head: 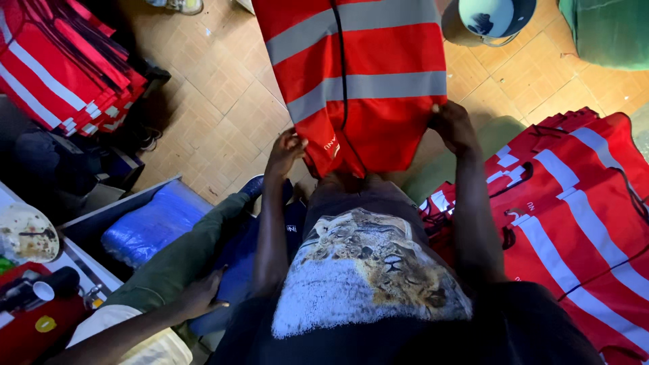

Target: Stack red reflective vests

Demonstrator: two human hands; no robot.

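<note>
Both hands are closed on one red vest [368, 88] with grey reflective bands, held out in front of the body toward twelve o'clock. The left hand [285, 153] is pinched on the vest's lower edge at about eleven o'clock, fingers curled around the cloth; the right hand [453, 125] is clamped on the opposite lower edge at about one o'clock. The vest is hung upside-down or right way up, which cannot be told, with a dark zip line run down its middle. A pile of similar vests [574, 216] is spread at three o'clock, just beside the right forearm, partly over a green cushion [446, 172]. A folded stack [61, 67] of red vests is laid at ten o'clock, well apart from the hands. Tan floor tiles [216, 101] are seen between the stack and the held vest. A blue and white helmet [497, 17] is set at one o'clock, beyond the vest. At seven o'clock another person's hand [199, 297] is rested on a green trouser leg [182, 257], near a blue plastic-wrapped bundle [152, 226]. A round stained plate [27, 233] is placed at nine o'clock.
</note>
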